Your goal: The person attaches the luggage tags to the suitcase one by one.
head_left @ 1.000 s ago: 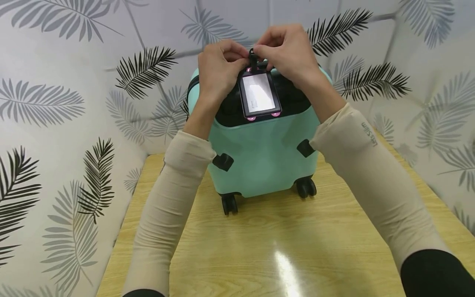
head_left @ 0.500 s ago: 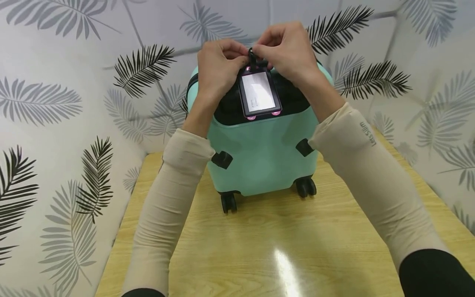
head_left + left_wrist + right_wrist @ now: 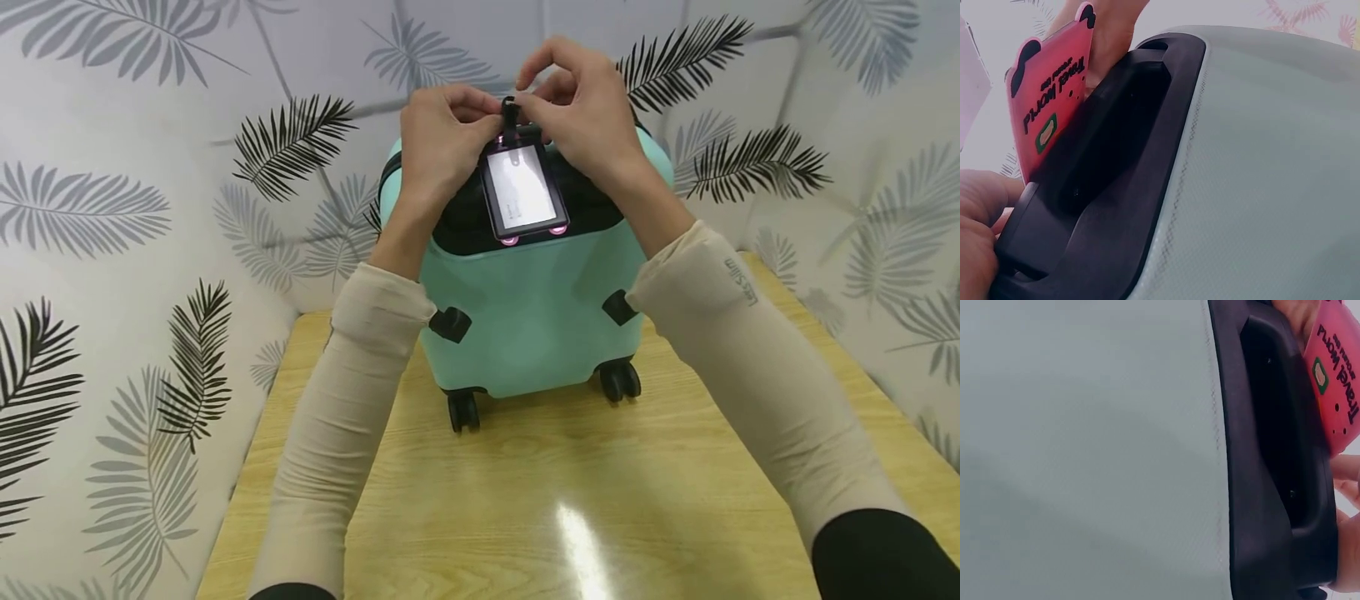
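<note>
A small mint-green hard-shell suitcase (image 3: pixel 532 317) stands upright on its black wheels at the 12 o'clock end of the pale wooden worktop (image 3: pixel 570 492), against leaf-patterned wall panels (image 3: pixel 112 208). Its black recessed top handle (image 3: pixel 592 196) faces the camera. A pink luggage tag with a clear window and round ears (image 3: pixel 522 193) hangs down over that black recess, its black strap (image 3: pixel 512 121) rising to the handle.

Both hands meet at the strap, at 12 o'clock from the tag. The left hand (image 3: pixel 442 142) comes in from 9 o'clock with fingers curled, pinching the strap just above the tag. The right hand (image 3: pixel 581 108) comes in from 3 o'clock, thumb and forefinger nipping the strap's top while the other fingers arch loosely above. The two hands nearly touch each other.

The left wrist view shows the tag's pink back (image 3: pixel 1050 103), printed with dark lettering, standing against the handle; the right wrist view shows the same pink back (image 3: pixel 1338 381) beside the black handle moulding.

Judging by this, the strap appears already passed round the handle and the tag hangs in place; fastening or tightening the loop seems to be what is left, since both hands grip it. Whether the loop is closed cannot be told, as fingers hide it.
</note>
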`<act>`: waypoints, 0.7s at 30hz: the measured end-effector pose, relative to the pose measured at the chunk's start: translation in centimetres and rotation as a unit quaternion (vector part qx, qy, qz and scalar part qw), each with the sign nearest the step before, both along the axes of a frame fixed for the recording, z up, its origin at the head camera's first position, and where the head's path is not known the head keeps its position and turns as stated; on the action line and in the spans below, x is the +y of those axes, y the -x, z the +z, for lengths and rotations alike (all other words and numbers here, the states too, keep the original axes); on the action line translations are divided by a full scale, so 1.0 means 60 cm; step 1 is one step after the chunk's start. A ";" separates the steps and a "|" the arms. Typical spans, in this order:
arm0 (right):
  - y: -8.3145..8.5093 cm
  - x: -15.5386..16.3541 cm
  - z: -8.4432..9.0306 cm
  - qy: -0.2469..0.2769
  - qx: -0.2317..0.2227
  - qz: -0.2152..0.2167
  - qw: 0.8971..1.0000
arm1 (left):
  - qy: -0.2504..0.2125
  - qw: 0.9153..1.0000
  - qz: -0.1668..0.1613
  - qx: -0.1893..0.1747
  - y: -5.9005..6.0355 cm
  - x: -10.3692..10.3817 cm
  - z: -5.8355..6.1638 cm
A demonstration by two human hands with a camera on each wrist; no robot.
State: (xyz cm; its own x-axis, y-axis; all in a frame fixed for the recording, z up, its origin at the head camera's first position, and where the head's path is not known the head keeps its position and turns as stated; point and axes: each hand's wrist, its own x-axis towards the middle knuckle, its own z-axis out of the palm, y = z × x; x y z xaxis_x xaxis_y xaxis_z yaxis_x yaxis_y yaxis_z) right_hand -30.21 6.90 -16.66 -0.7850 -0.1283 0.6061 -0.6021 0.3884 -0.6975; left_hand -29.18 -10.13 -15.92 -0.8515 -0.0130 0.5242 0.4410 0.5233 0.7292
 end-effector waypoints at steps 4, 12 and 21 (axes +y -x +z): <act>-0.003 0.006 -0.004 -0.023 0.033 0.013 0.999 | -0.010 1.000 -0.003 -0.002 0.000 0.002 -0.001; -0.009 0.004 -0.008 -0.042 0.053 -0.004 0.998 | 0.004 1.000 -0.010 0.004 -0.002 -0.001 -0.007; -0.012 0.005 -0.009 -0.044 0.059 -0.015 0.997 | -0.035 0.996 -0.084 0.015 -0.005 -0.004 -0.006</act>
